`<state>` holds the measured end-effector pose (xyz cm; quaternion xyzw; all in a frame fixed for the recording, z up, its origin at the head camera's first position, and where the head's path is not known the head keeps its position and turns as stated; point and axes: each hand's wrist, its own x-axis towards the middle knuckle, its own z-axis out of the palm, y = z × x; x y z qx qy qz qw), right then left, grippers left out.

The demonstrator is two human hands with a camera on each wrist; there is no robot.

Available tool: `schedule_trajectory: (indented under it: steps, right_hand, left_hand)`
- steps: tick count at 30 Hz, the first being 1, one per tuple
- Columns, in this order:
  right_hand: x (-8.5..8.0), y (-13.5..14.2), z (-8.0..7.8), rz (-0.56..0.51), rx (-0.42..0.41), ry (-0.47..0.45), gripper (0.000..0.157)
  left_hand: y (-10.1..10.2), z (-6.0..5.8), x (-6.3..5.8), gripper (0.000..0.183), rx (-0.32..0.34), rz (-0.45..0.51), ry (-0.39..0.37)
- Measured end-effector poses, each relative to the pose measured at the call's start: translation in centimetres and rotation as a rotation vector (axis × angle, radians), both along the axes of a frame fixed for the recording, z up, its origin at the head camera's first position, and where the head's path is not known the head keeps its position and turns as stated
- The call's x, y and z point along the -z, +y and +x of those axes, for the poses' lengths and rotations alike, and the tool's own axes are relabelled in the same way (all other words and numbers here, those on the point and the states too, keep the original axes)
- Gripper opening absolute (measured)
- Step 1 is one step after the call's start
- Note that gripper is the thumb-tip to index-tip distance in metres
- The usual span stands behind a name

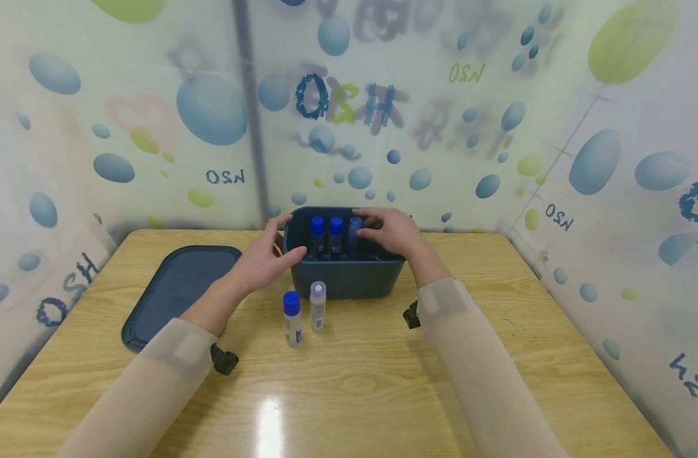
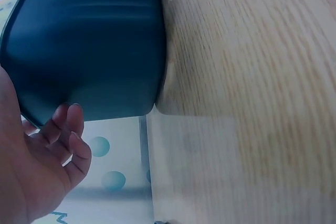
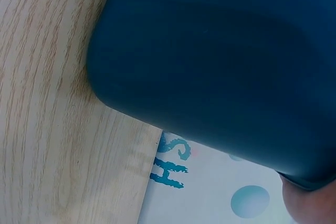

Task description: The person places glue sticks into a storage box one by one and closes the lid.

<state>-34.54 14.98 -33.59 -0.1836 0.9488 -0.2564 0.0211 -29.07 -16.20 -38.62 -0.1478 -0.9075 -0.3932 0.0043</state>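
A dark blue-green plastic bin [image 1: 343, 280] stands on the table against the back wall. My left hand [image 1: 263, 257] holds its left end, thumb over the front rim and index finger at the back corner. The other fingers curl loosely beside the outer wall in the left wrist view. My right hand [image 1: 391, 230] reaches over the right part of the bin, thumb at the cap of a small upright tube [image 1: 353, 236], index finger extended above it. Two blue-capped tubes [image 1: 317, 238] stand upright to its left inside. Most of the right hand is hidden in the right wrist view.
In front of the bin stand a clear tube with a blue cap [image 1: 292, 321] and one with a clear cap [image 1: 317, 308]. A dark lid [image 1: 177, 289] lies on the wooden table [image 1: 349, 381] at left. Patterned walls [image 1: 349, 146] enclose the table.
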Motion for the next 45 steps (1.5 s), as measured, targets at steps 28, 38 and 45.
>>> schedule_trajectory:
  steps: [28, 38, 45]
  right_hand:
    - [-0.9, 1.4, 4.5, -0.409, -0.083, 0.166, 0.036]
    - [-0.1, 0.2, 9.2, -0.371, -0.205, 0.112, 0.029]
    - [0.5, -1.0, 11.4, -0.376, -0.284, 0.074, 0.03]
  left_hand:
    - [0.0, -0.2, 0.3, 0.091, 0.01, 0.001, -0.04]
    - [-0.2, -0.2, 0.3, 0.09, 0.016, 0.004, -0.041]
    - [-0.1, -0.2, 0.3, 0.09, 0.007, 0.003, -0.043]
